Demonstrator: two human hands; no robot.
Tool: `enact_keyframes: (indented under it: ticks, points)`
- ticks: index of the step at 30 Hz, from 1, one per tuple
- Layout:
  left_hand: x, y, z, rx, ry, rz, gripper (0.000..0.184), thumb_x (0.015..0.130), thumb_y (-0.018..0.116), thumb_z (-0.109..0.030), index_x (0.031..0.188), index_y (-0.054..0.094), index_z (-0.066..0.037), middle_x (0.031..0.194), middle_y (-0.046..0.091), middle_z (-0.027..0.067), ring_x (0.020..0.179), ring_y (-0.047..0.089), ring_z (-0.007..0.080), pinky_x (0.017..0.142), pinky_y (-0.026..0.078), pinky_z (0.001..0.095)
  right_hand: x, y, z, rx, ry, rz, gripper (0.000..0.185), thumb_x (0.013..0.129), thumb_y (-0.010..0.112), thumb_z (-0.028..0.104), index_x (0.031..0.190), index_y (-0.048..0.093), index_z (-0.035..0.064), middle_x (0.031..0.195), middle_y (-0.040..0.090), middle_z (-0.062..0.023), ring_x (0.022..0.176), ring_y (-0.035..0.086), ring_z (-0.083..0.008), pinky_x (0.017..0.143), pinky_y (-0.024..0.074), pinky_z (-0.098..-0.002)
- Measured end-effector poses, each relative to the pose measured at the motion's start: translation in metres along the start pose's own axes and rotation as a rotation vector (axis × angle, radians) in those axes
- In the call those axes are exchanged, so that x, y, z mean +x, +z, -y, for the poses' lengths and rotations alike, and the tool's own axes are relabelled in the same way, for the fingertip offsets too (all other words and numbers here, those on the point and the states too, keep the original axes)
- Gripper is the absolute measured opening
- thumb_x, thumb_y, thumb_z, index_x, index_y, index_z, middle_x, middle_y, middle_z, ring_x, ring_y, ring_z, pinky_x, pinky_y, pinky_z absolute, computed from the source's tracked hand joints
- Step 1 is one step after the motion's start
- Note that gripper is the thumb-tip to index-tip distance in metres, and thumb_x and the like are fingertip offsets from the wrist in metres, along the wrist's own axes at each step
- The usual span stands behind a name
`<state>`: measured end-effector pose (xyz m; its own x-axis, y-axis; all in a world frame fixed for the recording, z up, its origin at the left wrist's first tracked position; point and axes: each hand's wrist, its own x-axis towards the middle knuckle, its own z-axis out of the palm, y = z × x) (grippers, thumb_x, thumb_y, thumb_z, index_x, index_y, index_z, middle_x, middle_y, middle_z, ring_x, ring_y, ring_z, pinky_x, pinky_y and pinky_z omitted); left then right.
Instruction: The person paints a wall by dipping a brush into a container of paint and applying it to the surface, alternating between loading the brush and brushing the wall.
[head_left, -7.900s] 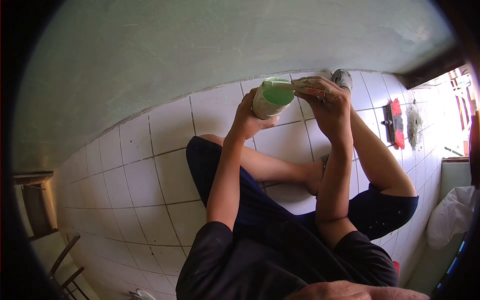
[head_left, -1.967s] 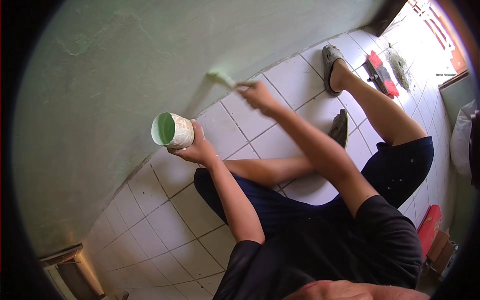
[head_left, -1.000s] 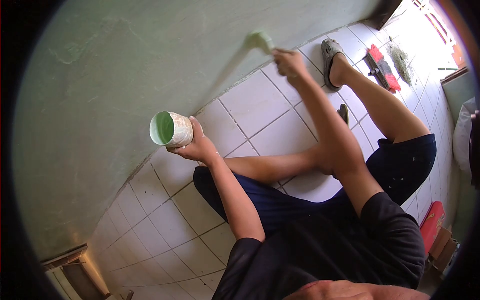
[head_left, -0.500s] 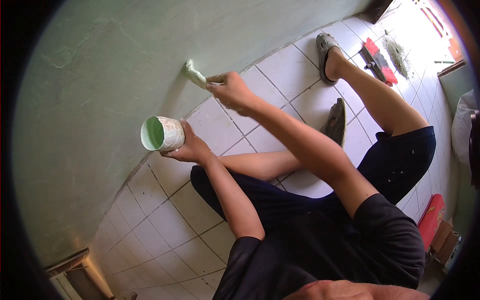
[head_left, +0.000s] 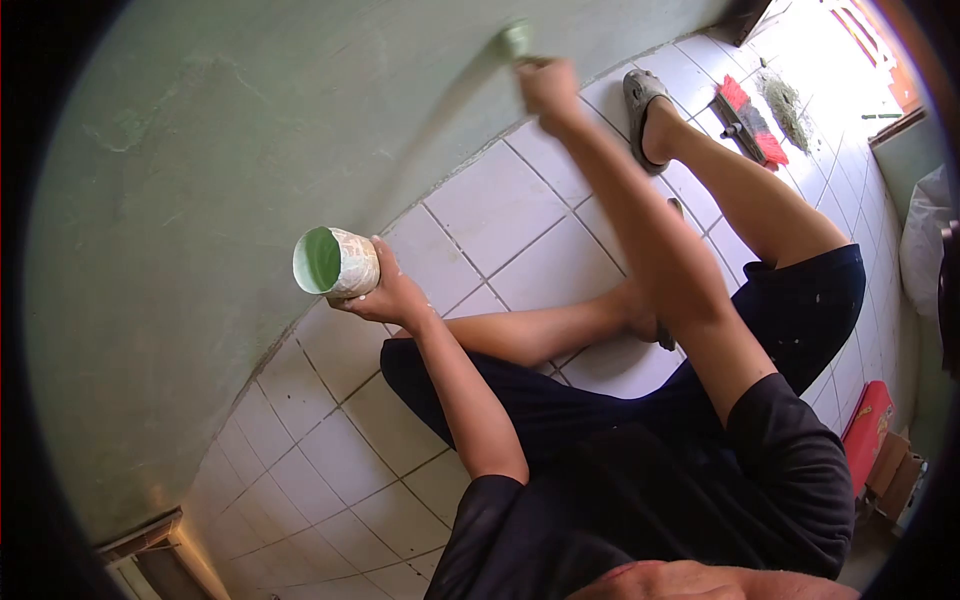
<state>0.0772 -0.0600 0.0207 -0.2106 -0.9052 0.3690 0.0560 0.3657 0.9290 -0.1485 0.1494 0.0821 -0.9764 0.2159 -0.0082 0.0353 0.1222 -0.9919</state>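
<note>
My left hand (head_left: 385,293) is wrapped round a paint-smeared cup (head_left: 357,264), tilted so that the green paint (head_left: 323,260) inside shows. The cup is near the lower part of the green wall (head_left: 250,150). Further right and higher in the view, my right hand (head_left: 550,88), blurred by motion, is closed on the handle of a brush. The pale green brush head (head_left: 515,38) is at the wall surface, its bristles smeared by motion; a long shadow stretches from it down the wall.
White floor tiles (head_left: 490,205) meet the wall along a slanting edge. My legs are bent over the floor, a grey clog (head_left: 643,95) on one foot. A red and black broom head (head_left: 750,122) and a debris pile (head_left: 786,108) lie upper right. A red object (head_left: 866,425) and cardboard (head_left: 893,470) sit lower right.
Half a second ago the brush was lower and further left; my right hand has swept it up and to the right along the wall. My left hand still holds the cup, nearly unmoved.
</note>
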Motion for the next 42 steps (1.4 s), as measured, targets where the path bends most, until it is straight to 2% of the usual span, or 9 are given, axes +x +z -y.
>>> enact_keyframes:
  ticks: [1,2,4,5,7,16,18,30,42]
  points:
    - [-0.001,-0.001,-0.002,-0.005,-0.017,0.009,0.090,0.075,0.094,-0.023,0.140,0.040,0.007,0.134,0.058,0.0227,0.121,0.065,0.0359,0.105,0.056,0.0483,-0.023,0.028,0.000,-0.132,-0.049,-0.004,0.028,0.088,0.062,0.008,0.107,0.077,-0.0067,0.089,0.075,-0.0277,0.082,0.076,-0.0364,0.076,0.0591,-0.0440]
    - [-0.002,-0.001,-0.003,-0.010,-0.035,0.017,0.091,0.074,0.095,-0.023,0.141,0.040,0.007,0.135,0.058,0.0230,0.122,0.064,0.0358,0.106,0.057,0.0482,-0.056,0.038,0.013,-0.044,-0.022,0.094,0.031,0.086,0.063,0.008,0.111,0.077,-0.0048,0.095,0.075,-0.0309,0.096,0.075,-0.0424,0.084,0.0584,-0.0455]
    - [-0.003,0.000,-0.004,0.003,-0.038,0.019,0.093,0.074,0.096,-0.023,0.141,0.039,0.007,0.134,0.058,0.0231,0.121,0.065,0.0359,0.105,0.057,0.0480,-0.104,0.027,0.046,-0.093,0.036,0.417,0.030,0.089,0.065,0.011,0.113,0.079,-0.0012,0.090,0.075,-0.0238,0.081,0.073,-0.0319,0.076,0.0573,-0.0411]
    - [-0.003,0.000,-0.003,0.007,-0.038,0.021,0.093,0.073,0.096,-0.023,0.141,0.039,0.007,0.133,0.059,0.0232,0.120,0.065,0.0359,0.105,0.057,0.0479,-0.112,0.022,0.050,-0.048,0.072,0.591,0.032,0.097,0.068,0.015,0.124,0.075,-0.0002,0.069,0.062,-0.0040,0.050,0.045,-0.0089,0.043,0.0345,-0.0293]
    - [-0.003,-0.001,-0.002,0.012,-0.010,0.012,0.093,0.073,0.096,-0.023,0.141,0.040,0.007,0.133,0.059,0.0233,0.118,0.066,0.0362,0.105,0.058,0.0480,-0.106,0.019,0.047,-0.001,0.053,0.719,0.033,0.098,0.069,0.015,0.127,0.073,-0.0009,0.071,0.059,-0.0021,0.049,0.041,-0.0070,0.042,0.0297,-0.0266]
    - [-0.002,-0.002,0.000,0.025,-0.010,0.018,0.091,0.076,0.094,-0.024,0.141,0.039,0.006,0.132,0.058,0.0224,0.119,0.066,0.0364,0.102,0.057,0.0484,0.060,-0.096,0.028,0.289,0.143,0.210,0.031,0.096,0.067,0.008,0.125,0.072,-0.0034,0.072,0.055,-0.0017,0.052,0.041,-0.0073,0.043,0.0304,-0.0248]
    - [-0.002,-0.002,0.003,0.058,0.018,0.022,0.089,0.076,0.093,-0.024,0.141,0.039,0.005,0.131,0.058,0.0219,0.118,0.066,0.0364,0.102,0.057,0.0485,0.058,-0.097,0.035,0.261,0.127,-0.186,0.028,0.097,0.067,0.007,0.122,0.073,-0.0026,0.069,0.053,0.0008,0.050,0.041,-0.0073,0.042,0.0305,-0.0255]
    - [-0.002,-0.003,0.002,0.151,0.021,0.032,0.096,0.074,0.095,-0.024,0.145,0.038,0.007,0.136,0.057,0.0232,0.122,0.064,0.0368,0.106,0.056,0.0470,-0.128,0.034,0.073,0.010,-0.096,0.722,0.030,0.097,0.071,0.017,0.124,0.076,0.0040,0.076,0.064,-0.0045,0.055,0.049,-0.0087,0.045,0.0388,-0.0291]
    - [-0.003,-0.006,-0.001,-0.014,-0.040,0.036,0.093,0.074,0.095,-0.023,0.142,0.039,0.005,0.134,0.058,0.0222,0.122,0.064,0.0368,0.106,0.054,0.0487,0.050,-0.087,0.054,0.280,0.011,-0.096,0.018,0.093,0.069,0.008,0.106,0.075,-0.0037,0.065,0.053,0.0005,0.048,0.043,-0.0096,0.042,0.0360,-0.0295]
